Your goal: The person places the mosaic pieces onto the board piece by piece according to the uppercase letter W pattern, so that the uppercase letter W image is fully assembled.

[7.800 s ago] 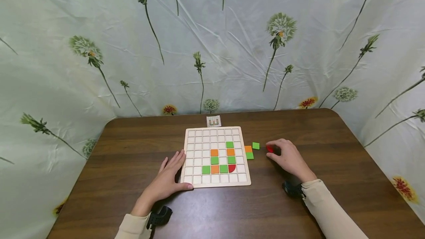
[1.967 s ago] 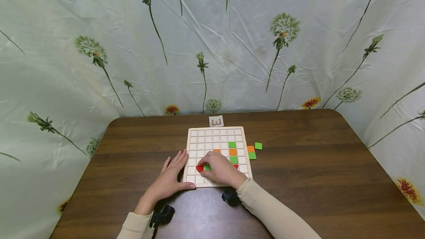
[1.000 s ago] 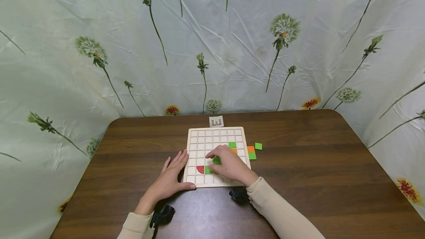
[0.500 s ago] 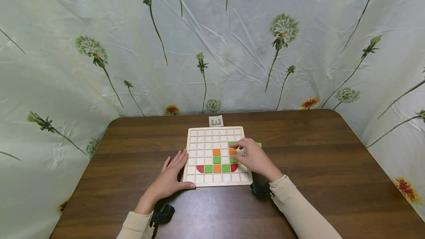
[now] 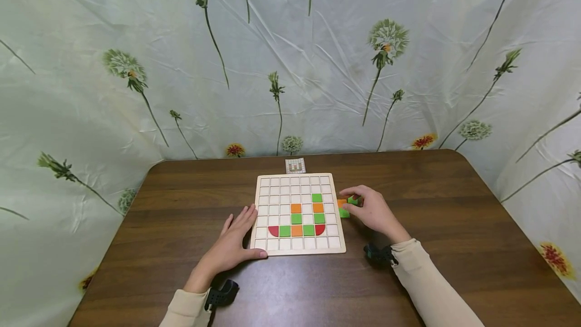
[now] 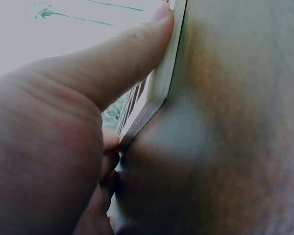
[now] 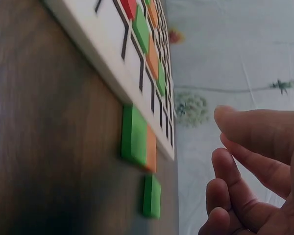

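Here's the left hand [image 5: 229, 246], spread out with its thumb on the board's [image 5: 276, 200] near edge and fingers against its left side, while the right hand [image 5: 374, 211] hovers with nothing in its grasp over three loose tiles [image 7: 134, 134] just right of the board! In the board's cells sit green and orange squares [image 5: 296, 218] and two red rounded pieces [image 5: 274, 231]; beyond its far edge, a small card [image 5: 295, 166] lies on the table [image 5: 181, 191].

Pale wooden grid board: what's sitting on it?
Five green square tiles, three orange square tiles and two red quarter-circle tiles. What lies under these tiles and the left hand can't be seen.
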Demonstrator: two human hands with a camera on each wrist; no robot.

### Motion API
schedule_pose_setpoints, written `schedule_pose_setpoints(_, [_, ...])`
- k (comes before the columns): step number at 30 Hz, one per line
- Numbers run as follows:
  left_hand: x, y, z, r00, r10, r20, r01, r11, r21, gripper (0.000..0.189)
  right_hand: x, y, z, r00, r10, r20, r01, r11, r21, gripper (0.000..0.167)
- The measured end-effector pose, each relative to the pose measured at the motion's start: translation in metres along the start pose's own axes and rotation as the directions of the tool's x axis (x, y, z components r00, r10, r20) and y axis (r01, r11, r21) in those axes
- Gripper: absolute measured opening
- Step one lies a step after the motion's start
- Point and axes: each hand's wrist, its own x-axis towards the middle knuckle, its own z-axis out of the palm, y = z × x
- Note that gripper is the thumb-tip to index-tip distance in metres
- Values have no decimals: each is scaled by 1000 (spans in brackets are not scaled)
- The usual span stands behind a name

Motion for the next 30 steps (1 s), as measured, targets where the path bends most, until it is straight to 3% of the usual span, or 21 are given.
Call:
schedule_pose_setpoints(16, [0,-1,1,1000,3,-7,-2,1000,1,115,7,32,-11,996,91,-15,-91,996,7,35])
schedule_pose_setpoints(23, [0,-1,1,1000,1,-2,-1,1000,0,115,8,38,-9,986,164,24,-164,986,5,38])
schedule_pose_setpoints(30, [0,-1,1,1000,3,-2,-3,1000,-2,116,7,39,-9,985,166,47,-165,986,-20,37])
